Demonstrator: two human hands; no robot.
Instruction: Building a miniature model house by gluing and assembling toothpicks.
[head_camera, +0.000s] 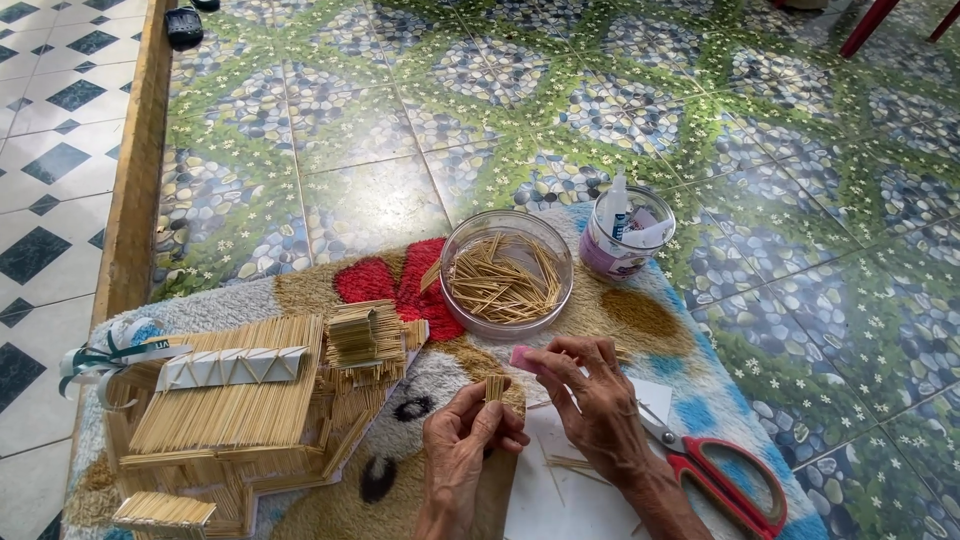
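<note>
Several short pale toothpicks (494, 387), bundled upright

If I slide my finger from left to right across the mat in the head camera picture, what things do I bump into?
Green-and-white ribbon → toothpick model house → left hand holding a small bundle of toothpicks → right hand → red-handled scissors.

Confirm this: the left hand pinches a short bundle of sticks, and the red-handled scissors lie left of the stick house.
Wrong side. In the head view the scissors lie right of the stick house, by the right hand. The left hand does pinch the stick bundle.
</note>
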